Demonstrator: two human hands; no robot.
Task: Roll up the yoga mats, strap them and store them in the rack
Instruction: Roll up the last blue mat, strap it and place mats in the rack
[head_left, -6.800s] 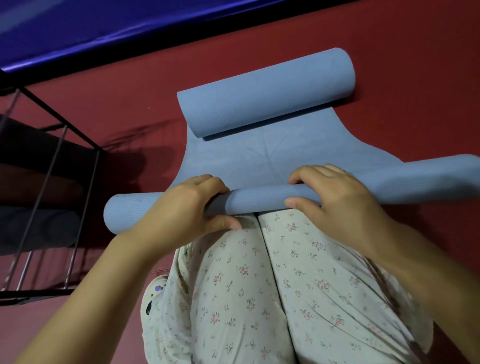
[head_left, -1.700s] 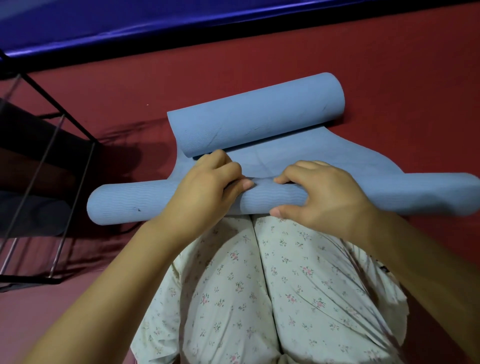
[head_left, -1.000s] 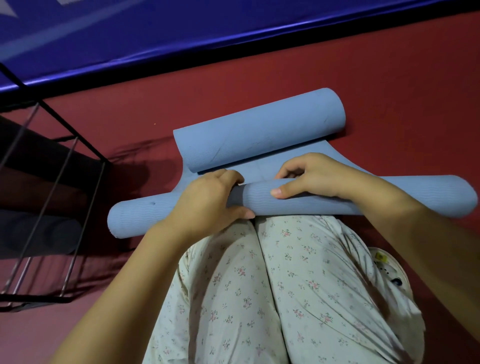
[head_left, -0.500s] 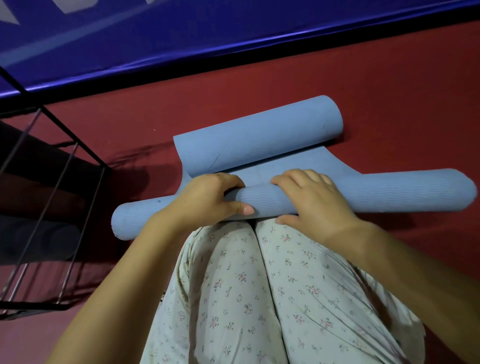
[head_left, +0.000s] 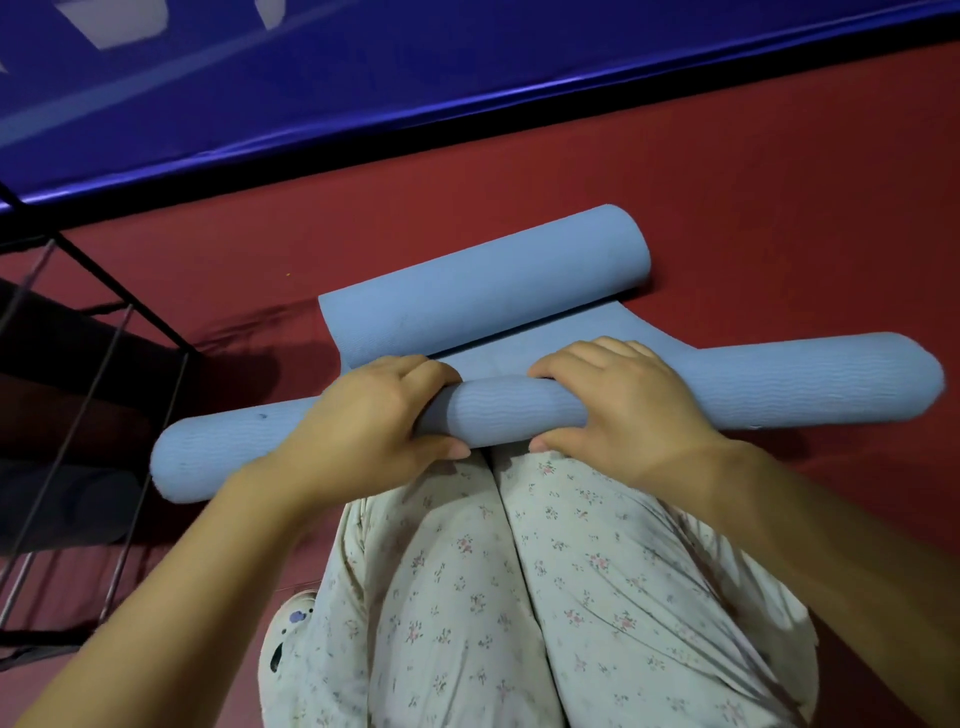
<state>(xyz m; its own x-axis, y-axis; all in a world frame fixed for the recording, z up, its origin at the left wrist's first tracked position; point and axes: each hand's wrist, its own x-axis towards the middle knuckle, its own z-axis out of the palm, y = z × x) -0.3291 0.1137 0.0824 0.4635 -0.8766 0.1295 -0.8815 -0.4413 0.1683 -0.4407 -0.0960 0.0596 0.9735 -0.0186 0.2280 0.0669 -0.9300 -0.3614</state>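
Gripping pale-blue ribbed yoga mat (head_left: 519, 410) roll, both hands (head_left: 498, 415); far end curled.

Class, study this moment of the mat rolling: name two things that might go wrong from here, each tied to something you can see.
1. Both hands, left hand and right hand, grip only the middle of the near roll, so its free ends may loosen or telescope.
2. The far end of the mat is curled into its own far roll; as the flat strip between shrinks, the two rolls may meet and leave an uneven bundle that is hard to strap.
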